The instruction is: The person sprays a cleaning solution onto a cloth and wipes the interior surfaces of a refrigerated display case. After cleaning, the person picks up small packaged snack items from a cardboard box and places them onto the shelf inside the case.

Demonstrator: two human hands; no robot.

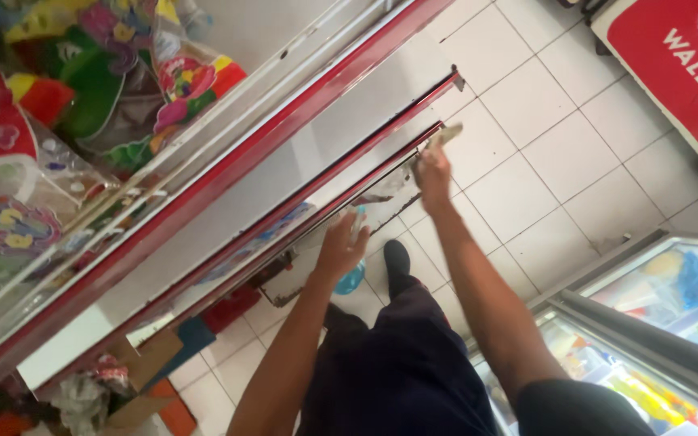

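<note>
Display cabinet (228, 173) runs from 7 to 1 o'clock. Wrapped goods (82, 89) lie in it at 10 o'clock. Left hand (341, 246) is at the cabinet's lower edge, on a bottle (353, 278); right hand (434, 169) at 1 o'clock beyond it, holding a cloth (447, 134). Freezer chest (648, 323) at 4 o'clock. Floor (543, 121) lies between cabinet and freezer.

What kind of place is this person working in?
Probably a small shop. A glass-topped freezer chest holds packaged goods, bright patterned wares fill a red-trimmed display case, and the white tiled floor looks like a store aisle.
</note>
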